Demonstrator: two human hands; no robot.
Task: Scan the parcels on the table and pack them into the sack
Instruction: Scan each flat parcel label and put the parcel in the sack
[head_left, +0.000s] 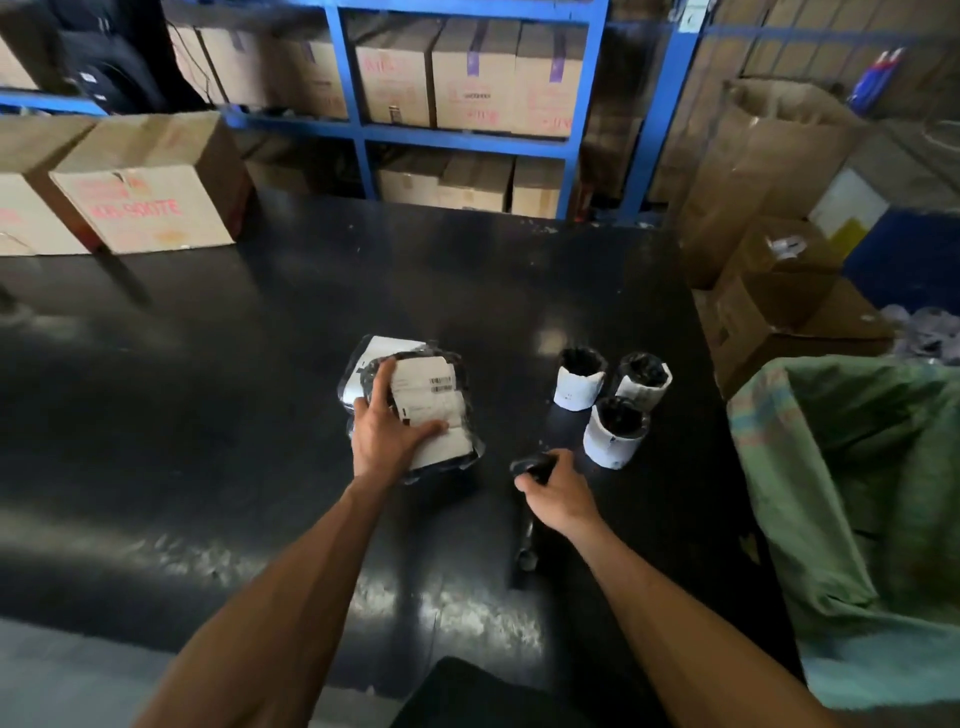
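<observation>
A small stack of flat black-wrapped parcels lies mid-table. My left hand (387, 428) grips the top parcel (426, 397), whose white barcode label faces up; another labelled parcel (389, 345) shows beneath it. My right hand (558, 491) is closed on a black handheld scanner (535, 465), its head just right of the stack. Three upright black rolls wrapped in white labels (576, 387) (641, 384) (613, 439) stand right of the scanner. The green woven sack (852, 467) hangs open off the table's right edge.
The black table (234, 389) is glossy. Cardboard boxes (145, 192) sit on its far left corner. Blue shelving with cartons (467, 88) runs behind. More open boxes (779, 291) stand on the floor beyond the sack.
</observation>
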